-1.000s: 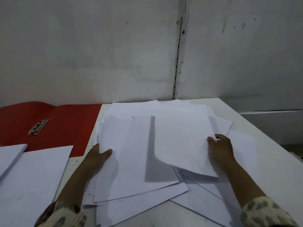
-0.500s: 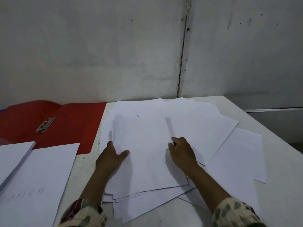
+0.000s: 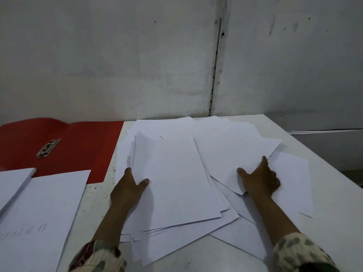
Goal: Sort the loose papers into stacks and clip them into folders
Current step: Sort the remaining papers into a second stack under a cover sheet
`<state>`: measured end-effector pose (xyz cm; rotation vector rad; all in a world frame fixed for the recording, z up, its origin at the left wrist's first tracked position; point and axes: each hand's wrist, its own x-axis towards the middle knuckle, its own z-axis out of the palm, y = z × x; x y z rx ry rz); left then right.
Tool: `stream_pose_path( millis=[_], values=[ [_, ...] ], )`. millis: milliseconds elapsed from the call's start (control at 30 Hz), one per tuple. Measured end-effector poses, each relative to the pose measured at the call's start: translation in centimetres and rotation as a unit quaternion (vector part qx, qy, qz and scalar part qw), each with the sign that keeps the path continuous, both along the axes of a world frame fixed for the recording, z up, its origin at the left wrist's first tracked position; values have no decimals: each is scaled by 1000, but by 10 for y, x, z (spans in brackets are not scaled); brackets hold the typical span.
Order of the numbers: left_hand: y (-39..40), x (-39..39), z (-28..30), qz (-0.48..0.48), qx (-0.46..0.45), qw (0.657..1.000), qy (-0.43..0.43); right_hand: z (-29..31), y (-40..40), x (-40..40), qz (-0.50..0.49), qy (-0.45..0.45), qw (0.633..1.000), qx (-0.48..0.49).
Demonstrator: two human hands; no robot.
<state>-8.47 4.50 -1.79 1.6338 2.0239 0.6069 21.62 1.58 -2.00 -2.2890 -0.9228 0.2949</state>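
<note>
Head view looked down on a white table (image 3: 324,222) pushed against a pale grey wall (image 3: 117,55), scuffed and stained, with a vertical seam (image 3: 216,65) dotted by small holes running down to the table's far edge. The tabletop showed dark specks left of the papers (image 3: 225,146), a loose fanned heap of blank white sheets that covered the middle of the table from near the wall to the near edge. Taking that heap as landmark: on its left part lay a squarer pile (image 3: 174,181), edges roughly aligned. The left hand (image 3: 127,191) rested at the pile's left edge, thumb on top of the sheets and fingers against the side; whether the fingers went under the sheets could not be told. The right hand (image 3: 259,179) lay on the heap's right part, forefinger stretched out and thumb spread on a skewed sheet, the other fingers curled, pressing rather than gripping. Both sleeves (image 3: 300,254) were mottled fabric. Left of the heap, touching the wall end of the table, an open red folder (image 3: 84,150) lay flat with a metal clip (image 3: 48,148) on its inside. Nearer than the folder, still left of the heap, sat a sheet (image 3: 45,213) with faint writing, and at the far left a neat stack (image 3: 13,181) partly overlapping the folder. Beyond the table's right edge the floor area was dim and unclear.
</note>
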Motion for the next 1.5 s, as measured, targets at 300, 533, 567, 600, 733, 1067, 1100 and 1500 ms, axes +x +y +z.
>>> stream_pose_path(
  millis=[300,533,567,600,733,1067,1100,1500],
  values=[
    [-12,2,-5,16,33,999,-29,6,-12,1,-25,182,952,245],
    [-14,2,-8,20,72,996,-53,5,-15,4,-17,253,921,295],
    [-15,2,-9,21,71,996,-54,4,-14,3,-1,260,923,284],
    [-15,3,-8,21,73,995,-57,5,-13,2,16,266,925,271],
    [-15,2,-10,25,84,993,-80,8,-12,-13,123,284,929,202],
    [-13,3,-10,53,102,971,-212,3,-11,-28,256,135,954,78],
    [-12,2,-10,44,96,976,-192,2,-10,-31,260,106,957,78],
    [-15,-2,-7,5,99,983,-157,8,11,-56,355,24,935,10]
  ],
)
